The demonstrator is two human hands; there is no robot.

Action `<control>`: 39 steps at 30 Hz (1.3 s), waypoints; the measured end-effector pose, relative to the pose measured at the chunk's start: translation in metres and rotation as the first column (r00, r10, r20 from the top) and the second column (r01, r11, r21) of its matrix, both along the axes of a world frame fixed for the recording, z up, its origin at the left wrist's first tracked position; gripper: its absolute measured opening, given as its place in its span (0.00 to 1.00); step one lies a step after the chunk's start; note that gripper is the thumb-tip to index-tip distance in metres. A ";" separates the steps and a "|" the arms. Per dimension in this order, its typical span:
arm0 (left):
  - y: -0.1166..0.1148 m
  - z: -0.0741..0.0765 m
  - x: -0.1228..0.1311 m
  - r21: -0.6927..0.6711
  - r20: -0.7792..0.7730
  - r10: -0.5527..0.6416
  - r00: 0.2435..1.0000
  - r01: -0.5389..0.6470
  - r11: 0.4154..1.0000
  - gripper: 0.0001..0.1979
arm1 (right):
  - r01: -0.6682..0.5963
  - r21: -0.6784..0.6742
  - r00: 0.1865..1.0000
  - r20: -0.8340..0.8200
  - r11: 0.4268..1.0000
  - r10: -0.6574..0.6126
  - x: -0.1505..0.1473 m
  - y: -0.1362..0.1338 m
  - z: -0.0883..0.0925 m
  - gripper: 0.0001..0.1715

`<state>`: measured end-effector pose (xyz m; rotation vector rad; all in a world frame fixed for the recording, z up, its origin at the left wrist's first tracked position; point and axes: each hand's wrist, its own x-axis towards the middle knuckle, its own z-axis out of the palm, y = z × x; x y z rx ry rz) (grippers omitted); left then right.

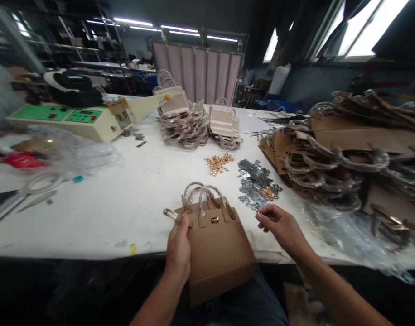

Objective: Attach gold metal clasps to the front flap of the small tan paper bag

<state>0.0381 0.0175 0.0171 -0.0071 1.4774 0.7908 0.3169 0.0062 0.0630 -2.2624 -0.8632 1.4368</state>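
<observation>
A small brown paper bag [217,253] with two clear looped handles and a gold clasp lies half over the near edge of the white table [126,213]. My left hand [178,246] is closed on the bag's left side, thumb on top. My right hand [278,226] hovers just right of the bag, fingers pinched on a tiny piece I cannot make out. Directly beyond that hand lies a heap of small silver metal parts [257,183]. A smaller heap of gold parts [219,164] sits further back.
Stacks of flat brown bags with handles [343,154] fill the right side. Two stacks of pale bags [187,122] stand at the back centre. A cream machine with green panels [74,118], crumpled clear plastic [74,154] and scissors [34,199] lie at the left.
</observation>
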 end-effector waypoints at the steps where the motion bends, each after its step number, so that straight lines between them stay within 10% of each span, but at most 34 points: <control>1: -0.001 0.002 0.000 0.006 0.033 0.016 0.999 -0.017 1.000 0.26 | 0.014 0.008 0.996 -0.093 1.000 -0.013 -0.025 -0.001 0.005 0.20; 5: -0.004 0.006 -0.001 0.017 0.005 0.034 0.999 -0.034 0.999 0.28 | 0.008 0.034 0.949 -0.316 0.999 0.003 -0.115 -0.005 0.006 0.18; 9: -0.011 0.003 -0.003 0.095 -0.076 -0.005 0.997 0.012 0.995 0.26 | -0.122 0.157 0.974 -0.173 0.980 0.149 -0.157 -0.006 -0.012 0.11; 39: -0.023 -0.002 -0.003 0.244 -0.136 -0.094 0.986 0.125 0.962 0.19 | -0.469 0.157 0.883 0.095 0.869 0.460 -0.166 0.011 -0.013 0.06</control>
